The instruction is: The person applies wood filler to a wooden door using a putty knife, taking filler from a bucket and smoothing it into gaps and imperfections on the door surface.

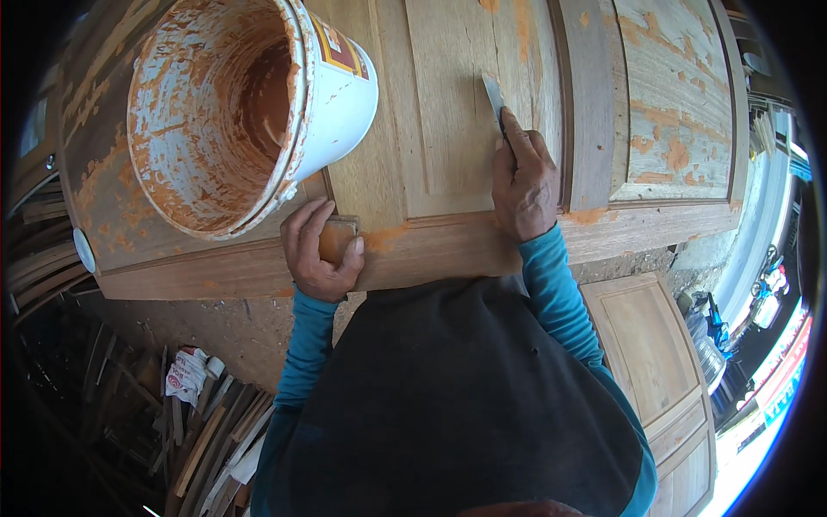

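Observation:
My right hand (pixel 524 183) is closed round a putty knife (pixel 494 96), index finger stretched along it. Its blade touches or hovers just above a panel of the wooden door (pixel 457 172); I cannot tell which. My left hand (pixel 320 257) is at the door's near edge, fingers and thumb round a small flat brown square piece (pixel 338 240), whose kind does not show clearly. Orange-brown filler (pixel 383 236) is smeared on the wood beside it. To the left, a white bucket (pixel 340 108) lies tipped on the door, its inside coated with the same filler.
Filler patches (pixel 676 155) mark the right door panel. A second panelled door (pixel 646 345) stands low at the right. Wood offcuts (pixel 207 439) pile up at lower left, with a white bag (pixel 187 375) on them. A round white lid (pixel 83 250) is at the door's left edge.

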`<state>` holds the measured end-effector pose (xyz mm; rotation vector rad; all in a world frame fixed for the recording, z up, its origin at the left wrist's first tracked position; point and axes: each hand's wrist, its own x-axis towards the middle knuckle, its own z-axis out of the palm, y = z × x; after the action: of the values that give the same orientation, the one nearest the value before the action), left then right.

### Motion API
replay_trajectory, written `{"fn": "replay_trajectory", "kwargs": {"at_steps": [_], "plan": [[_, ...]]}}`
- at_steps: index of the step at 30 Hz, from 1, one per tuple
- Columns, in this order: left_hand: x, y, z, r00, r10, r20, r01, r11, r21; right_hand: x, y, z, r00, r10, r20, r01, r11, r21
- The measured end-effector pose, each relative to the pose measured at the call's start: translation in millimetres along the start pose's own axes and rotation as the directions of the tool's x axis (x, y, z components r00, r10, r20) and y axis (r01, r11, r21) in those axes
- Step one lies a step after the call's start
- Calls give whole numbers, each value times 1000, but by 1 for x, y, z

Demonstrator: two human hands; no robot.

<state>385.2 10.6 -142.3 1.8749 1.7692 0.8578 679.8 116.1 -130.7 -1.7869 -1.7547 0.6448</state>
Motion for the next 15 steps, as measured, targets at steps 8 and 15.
{"fn": "replay_trajectory", "kwargs": {"at_steps": [8, 15], "plan": [[0, -3, 0, 1000, 8, -2, -8, 1000, 2, 32, -1, 14, 999, -8, -48, 8, 1000, -5], [3, -2, -1, 1000, -3, 8, 3, 1000, 11, 56, 23, -11, 963, -92, -252, 81, 995, -54]]}}
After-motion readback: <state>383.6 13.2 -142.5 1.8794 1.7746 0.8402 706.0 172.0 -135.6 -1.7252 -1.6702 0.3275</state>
